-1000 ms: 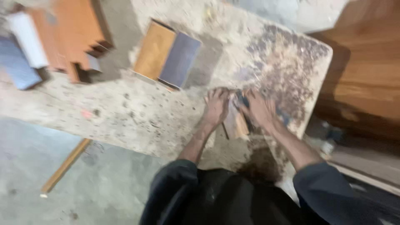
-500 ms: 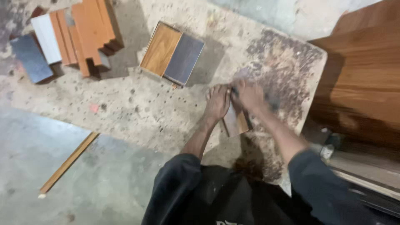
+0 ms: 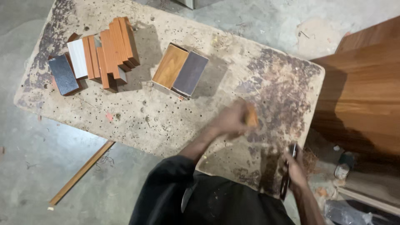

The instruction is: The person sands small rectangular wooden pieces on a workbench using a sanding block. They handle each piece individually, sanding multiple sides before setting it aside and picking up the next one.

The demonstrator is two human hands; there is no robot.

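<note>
The person is bending over a scarred, pitted workbench (image 3: pixel 137 125), and the left hand (image 3: pixel 231 121) is blurring with motion as it is curling around a small orange-brown wooden piece (image 3: pixel 251 120), fingers closed over it so only its right end is showing. That piece is sitting near the middle of the bench, towards the near edge, over the dark stained patch. It looks to me as if it is being gripped firmly so it can be carried or set down without slipping.

The right hand (image 3: pixel 295 168) is hanging off the near right edge of the bench, wrapped around a slim dark tool (image 3: pixel 287 177) that is pointing downward, seemingly parked out of the way; what kind of tool it is I cannot tell.

At the far left, a stack of orange, white and dark panel offcuts (image 3: pixel 98 56) is lying fanned out, probably sorted by finish. Right of it, a tan board and a grey board (image 3: pixel 180 70) are lying side by side, touching. A thin wooden strip (image 3: pixel 81 173) is resting on the concrete floor, near left.
</note>
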